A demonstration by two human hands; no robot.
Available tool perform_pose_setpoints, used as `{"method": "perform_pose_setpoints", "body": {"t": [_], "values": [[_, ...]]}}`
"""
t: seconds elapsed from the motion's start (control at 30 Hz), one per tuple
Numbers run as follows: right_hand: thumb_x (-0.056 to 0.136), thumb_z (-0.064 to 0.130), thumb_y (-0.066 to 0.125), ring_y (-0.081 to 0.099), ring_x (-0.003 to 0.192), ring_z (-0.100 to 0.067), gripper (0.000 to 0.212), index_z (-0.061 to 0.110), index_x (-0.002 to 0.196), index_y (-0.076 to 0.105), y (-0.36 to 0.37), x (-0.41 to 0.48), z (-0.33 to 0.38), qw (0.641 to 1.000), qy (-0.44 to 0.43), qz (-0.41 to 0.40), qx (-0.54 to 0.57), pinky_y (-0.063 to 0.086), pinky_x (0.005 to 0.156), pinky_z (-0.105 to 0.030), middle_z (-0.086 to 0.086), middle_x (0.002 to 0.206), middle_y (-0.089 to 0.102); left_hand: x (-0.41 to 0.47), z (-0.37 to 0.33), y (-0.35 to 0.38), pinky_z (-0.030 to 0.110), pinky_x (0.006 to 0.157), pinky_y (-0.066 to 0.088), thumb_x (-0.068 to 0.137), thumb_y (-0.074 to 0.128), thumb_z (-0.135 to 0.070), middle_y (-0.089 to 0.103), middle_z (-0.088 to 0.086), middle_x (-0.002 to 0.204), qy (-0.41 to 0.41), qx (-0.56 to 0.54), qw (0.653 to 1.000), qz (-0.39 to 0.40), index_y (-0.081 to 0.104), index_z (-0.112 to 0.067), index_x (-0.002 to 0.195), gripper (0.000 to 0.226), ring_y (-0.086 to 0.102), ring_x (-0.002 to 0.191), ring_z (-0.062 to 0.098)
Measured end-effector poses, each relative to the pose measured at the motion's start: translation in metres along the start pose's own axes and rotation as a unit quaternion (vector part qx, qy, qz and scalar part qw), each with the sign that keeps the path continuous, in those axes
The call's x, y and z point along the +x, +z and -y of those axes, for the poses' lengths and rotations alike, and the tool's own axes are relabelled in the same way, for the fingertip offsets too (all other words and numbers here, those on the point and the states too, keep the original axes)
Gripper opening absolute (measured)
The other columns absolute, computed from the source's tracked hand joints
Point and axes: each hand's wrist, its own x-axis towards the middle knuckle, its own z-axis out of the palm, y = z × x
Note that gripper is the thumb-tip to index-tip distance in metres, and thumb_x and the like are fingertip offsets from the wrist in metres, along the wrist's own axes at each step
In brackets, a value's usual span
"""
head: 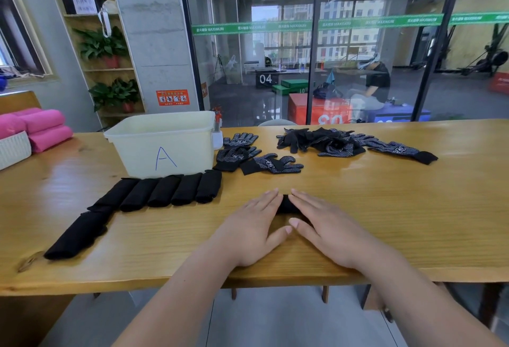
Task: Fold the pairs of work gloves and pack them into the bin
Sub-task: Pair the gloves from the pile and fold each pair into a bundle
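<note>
Glove pair (286, 204), black knit and folded into a short bundle, lies on the wooden table (385, 209) in front of the bin (137, 153) and off to its right, close to the near edge. Both hands rest flat on it: the left hand (256, 225) covers its left side and the right hand (327, 225) its right. The fingers are straight and held close together, the thumb tips almost meet at the near end, and nothing curls round the cloth. Only a dark strip shows between the palms, so how tidy the fold is underneath is hard to say. The cloth looks soft, light and springy, likely to open again once the pressure lifts. I judge it best taken across the middle, thumb under and fingers over, so that all layers are pinched together rather than lifted by a loose cuff. Directly before the bin's front wall a row of folded bundles (170, 191) lies side by side, with at least one more bundle (80, 233) further to the bin's front left. The bin's inside is out of view. Just right of the bin, loose gloves (248, 153) with dotted palms lie flat. Further right of it, towards the far edge, a heap of gloves (330, 141) waits unfolded.
</note>
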Motion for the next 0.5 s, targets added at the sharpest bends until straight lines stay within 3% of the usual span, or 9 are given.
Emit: {"method": "perform_pose_setpoints", "body": {"t": [0.17, 0.3, 0.4, 0.5], "values": [[0.111, 0.056, 0.024, 0.002, 0.160, -0.003, 0.064, 0.033, 0.169, 0.010, 0.0036, 0.0060, -0.0043, 1.000, 0.002, 0.007, 0.003, 0.008, 0.132, -0.033, 0.017, 0.175, 0.000, 0.0049, 0.0027, 0.0005, 0.038, 0.133, 0.003, 0.106, 0.027, -0.067, -0.009, -0.003, 0.177, 0.007, 0.014, 1.000, 0.022, -0.001, -0.020, 0.170, 0.085, -0.008, 0.162, 0.008], [0.111, 0.050, 0.027, 0.023, 0.156, -0.004, 0.055, 0.036, 0.164, 0.031, 0.0060, 0.0014, -0.0056, 0.997, 0.014, -0.066, 0.032, 0.024, 0.128, -0.037, 0.021, 0.169, 0.027, -0.0006, -0.0013, 0.0004, 0.036, 0.133, 0.000, 0.107, 0.029, -0.063, -0.004, -0.007, 0.177, -0.013, 0.002, 0.999, -0.040, 0.009, -0.022, 0.170, 0.077, -0.003, 0.162, 0.008], [0.110, 0.047, 0.034, 0.042, 0.136, -0.006, 0.049, 0.034, 0.153, 0.054, 0.0055, -0.0014, -0.0044, 0.990, 0.021, -0.131, 0.053, 0.038, 0.115, -0.034, 0.019, 0.150, 0.052, -0.0034, -0.0014, -0.0011, 0.032, 0.132, 0.005, 0.109, 0.030, -0.059, 0.018, -0.007, 0.175, -0.022, -0.006, 0.996, -0.083, 0.019, -0.024, 0.169, 0.071, 0.013, 0.160, 0.009], [0.107, 0.047, 0.045, 0.046, 0.119, -0.003, 0.039, 0.034, 0.135, 0.069, 0.0051, -0.0037, -0.0023, 0.984, 0.005, -0.159, 0.081, 0.046, 0.103, -0.034, 0.023, 0.123, 0.059, -0.0042, -0.0013, -0.0016, 0.034, 0.132, 0.011, 0.109, 0.029, -0.061, 0.027, -0.008, 0.172, -0.029, -0.022, 0.996, -0.078, 0.023, -0.025, 0.168, 0.069, 0.021, 0.158, 0.010]]}}
